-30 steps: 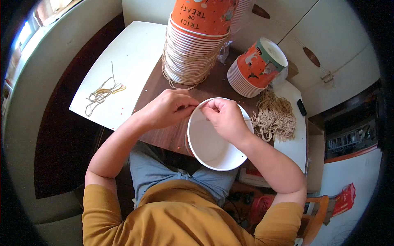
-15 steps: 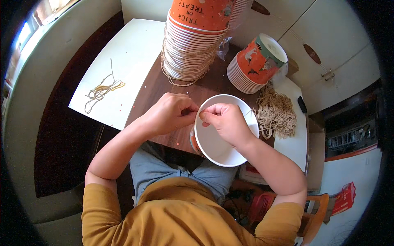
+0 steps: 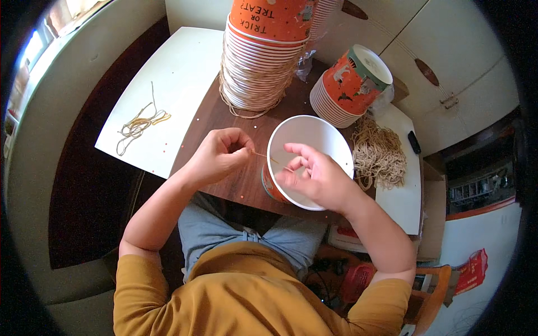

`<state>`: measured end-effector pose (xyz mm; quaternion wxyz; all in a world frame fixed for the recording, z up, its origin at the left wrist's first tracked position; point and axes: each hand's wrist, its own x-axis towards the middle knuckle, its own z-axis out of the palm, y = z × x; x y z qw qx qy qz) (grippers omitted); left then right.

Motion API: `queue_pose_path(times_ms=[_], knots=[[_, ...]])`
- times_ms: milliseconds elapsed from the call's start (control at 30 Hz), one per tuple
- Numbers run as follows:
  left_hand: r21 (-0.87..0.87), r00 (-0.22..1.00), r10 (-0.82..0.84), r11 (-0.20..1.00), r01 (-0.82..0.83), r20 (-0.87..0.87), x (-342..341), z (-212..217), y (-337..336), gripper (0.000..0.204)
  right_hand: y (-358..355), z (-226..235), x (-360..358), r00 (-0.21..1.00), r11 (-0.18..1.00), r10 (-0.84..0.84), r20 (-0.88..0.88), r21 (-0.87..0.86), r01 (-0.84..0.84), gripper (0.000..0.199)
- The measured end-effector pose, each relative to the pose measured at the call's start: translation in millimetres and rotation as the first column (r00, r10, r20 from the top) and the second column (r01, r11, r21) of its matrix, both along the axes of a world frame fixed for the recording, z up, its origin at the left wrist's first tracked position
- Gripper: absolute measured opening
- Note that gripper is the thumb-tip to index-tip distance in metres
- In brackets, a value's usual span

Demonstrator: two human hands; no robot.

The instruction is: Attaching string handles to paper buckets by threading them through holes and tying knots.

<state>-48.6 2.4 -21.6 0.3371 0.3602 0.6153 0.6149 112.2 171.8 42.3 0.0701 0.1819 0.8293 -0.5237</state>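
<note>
A white-lined paper bucket [image 3: 328, 137] with a printed orange outside stands tilted near the front of the brown table, its mouth toward me. My left hand [image 3: 222, 154] is pinched just left of the rim on a thin cord [image 3: 259, 153]. That cord runs to the bucket's side, and a short piece shows inside the rim. Over the mouth, my right hand [image 3: 316, 176] has thumb and forefinger apart, with nothing visibly gripped. Whether its fingers touch the inner wall is hard to tell.
Behind stands a tall stack of orange buckets [image 3: 263, 61] draped with cord loops. A shorter upside-down stack [image 3: 347, 84] is at the back right, beside a heap of beige cords [image 3: 381, 154]. Loose cords [image 3: 140, 126] lie on the white left panel. A black pen-like object [image 3: 413, 142] lies far right.
My right hand has loosened its pinch at the rim and shifted right, fingers spreading. My left hand has drawn left with the cord, and the bucket has tipped and moved slightly away.
</note>
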Motion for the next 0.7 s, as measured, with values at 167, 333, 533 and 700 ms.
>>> queue_pose_path(times_ms=[167, 333, 533, 700], knots=[[0.041, 0.991, -0.038, 0.999, 0.033, 0.132, -2.9, -1.6, -9.0, 0.008, -25.0, 35.6, 16.7, 0.982, 0.872, 0.168, 0.087, 0.451, -0.189, 0.064], [0.05, 0.998, -0.068, 0.996, 0.068, 0.012, 5.5, -0.6, -1.9, 0.022, -24.7, 15.6, 18.3, 0.967, 0.785, 0.246, -0.068, 0.599, -0.158, 0.05], [0.038, 0.975, -0.01, 0.999, 0.019, -0.221, 15.4, 4.0, 0.9, 0.027, -20.3, 22.8, 6.6, 0.989, 0.896, 0.149, 0.005, 0.423, -0.137, 0.038], [0.127, 0.904, 0.092, 0.991, -0.043, -0.417, 18.7, 6.2, 9.1, 0.02, -12.9, 15.8, 5.3, 0.988, 0.94, 0.13, -0.082, 0.327, -0.097, 0.034]])
